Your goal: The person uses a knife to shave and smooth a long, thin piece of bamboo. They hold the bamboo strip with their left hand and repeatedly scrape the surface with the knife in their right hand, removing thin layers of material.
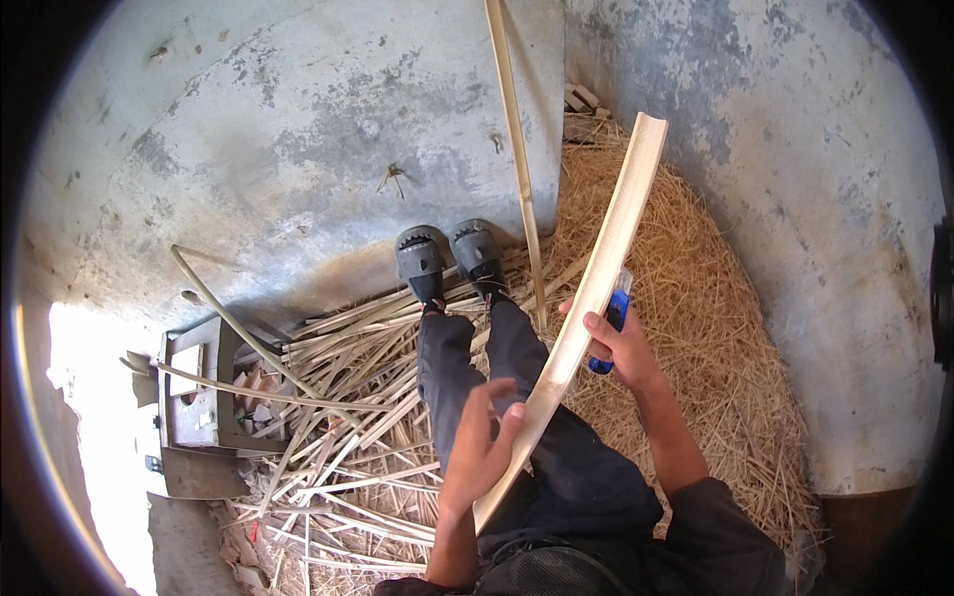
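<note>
A long half-round split bamboo piece (608, 248), pale and hollow on its upper side, slants from my lap up to the far right. My right hand (624, 348) grips it near the middle, thumb on its edge and fingers partly hidden behind. The same hand also holds a blue-handled tool (615, 320) with a clear or silvery end; its exact kind is partly hidden. My left hand (481, 452) is lifted beside the bamboo's near part, fingers apart and slightly blurred, holding nothing.
Bamboo strips (368, 417) lie heaped around my legs, with a mound of shavings (706, 328) on the right. A wooden box frame (199, 382) stands left. A tall bamboo strip (519, 159) leans against the grey wall (318, 129). My shoes (422, 253) are near that wall.
</note>
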The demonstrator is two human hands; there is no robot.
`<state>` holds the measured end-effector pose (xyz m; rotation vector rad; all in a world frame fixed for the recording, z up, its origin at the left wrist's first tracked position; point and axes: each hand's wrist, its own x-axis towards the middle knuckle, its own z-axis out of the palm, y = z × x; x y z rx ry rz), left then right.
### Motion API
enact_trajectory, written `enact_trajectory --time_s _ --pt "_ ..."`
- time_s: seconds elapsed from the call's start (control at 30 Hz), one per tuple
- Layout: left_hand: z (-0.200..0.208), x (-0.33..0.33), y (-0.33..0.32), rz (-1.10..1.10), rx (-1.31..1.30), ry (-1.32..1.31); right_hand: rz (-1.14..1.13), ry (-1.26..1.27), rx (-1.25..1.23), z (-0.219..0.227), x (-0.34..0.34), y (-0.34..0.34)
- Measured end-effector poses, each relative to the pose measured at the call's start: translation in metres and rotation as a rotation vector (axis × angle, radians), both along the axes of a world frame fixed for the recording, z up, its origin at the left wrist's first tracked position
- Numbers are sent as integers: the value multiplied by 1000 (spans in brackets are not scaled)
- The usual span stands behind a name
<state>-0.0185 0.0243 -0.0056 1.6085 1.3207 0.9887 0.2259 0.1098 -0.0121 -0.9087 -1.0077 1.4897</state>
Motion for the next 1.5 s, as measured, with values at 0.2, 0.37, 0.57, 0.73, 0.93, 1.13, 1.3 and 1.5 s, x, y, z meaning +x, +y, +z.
enact_trajectory --time_s 0.2,0.37,0.57,0.73,0.93,1.13,1.3,1.5 --pt "77 18 -19 -719 30 -969 -55 -75 -25 4 0 2" --pt "125 88 -34 -1162 247 -1673 -33 -47 -23 8 0 1" --pt "139 89 -39 -1295 309 -1733 -32 -38 -19 9 1 -1" --pt "133 82 -41 -1160 197 -1650 -26 -38 -30 6 3 0" --pt "105 56 -6 -491 279 -1166 -49 -77 -2 8 1 3" --pt "24 30 24 17 220 82 -104 -43 2 7 10 2" --pt "-22 26 -1 -69 -60 264 -176 -48 31 14 12 7" --pt "-20 26 2 24 -13 48 -256 -38 213 5 22 5"
